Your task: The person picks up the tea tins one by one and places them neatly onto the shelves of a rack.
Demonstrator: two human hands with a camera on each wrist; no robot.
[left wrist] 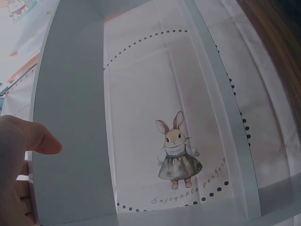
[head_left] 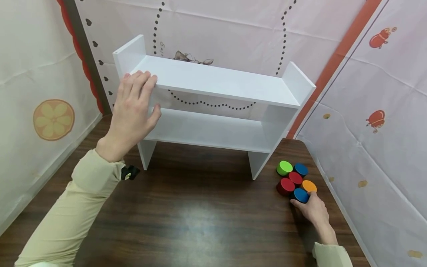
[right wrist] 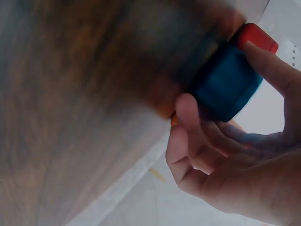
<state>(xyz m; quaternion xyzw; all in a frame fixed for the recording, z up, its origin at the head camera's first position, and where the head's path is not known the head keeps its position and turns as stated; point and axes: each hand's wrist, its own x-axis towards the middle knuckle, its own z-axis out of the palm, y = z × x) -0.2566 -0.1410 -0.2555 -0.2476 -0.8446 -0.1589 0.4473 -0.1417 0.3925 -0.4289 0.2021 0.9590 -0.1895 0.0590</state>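
at the far left, a cloth wall panel carries an orange slice print (head_left: 53, 119). next comes the left hand (head_left: 133, 107), in a beige sleeve, laid on the left end of the white shelf unit (head_left: 213, 100): its straight fingers rest on the top board's front edge and the thumb sits below that edge, so the hand is spread wide and grips nothing. the left wrist view shows the thumb tip (left wrist: 42, 139) against a white board of the shelf, with a rabbit picture (left wrist: 176, 150) on the backdrop seen through the unit. the shelf unit stands on the dark wooden worktop (head_left: 200, 218), near its back edge, with two boards and raised side panels. to the right of the shelf's right leg lies a tight cluster of coloured discs: a green disc (head_left: 284, 167), two red ones, an orange one and a farther blue one, all touching or just beside each other. at the cluster's near edge, the right hand (head_left: 313, 209) pinches the near blue disc (head_left: 301, 194), its fingers curled round the disc's sides; the right wrist view shows this blue disc (right wrist: 225, 84) between thumb and fingers.
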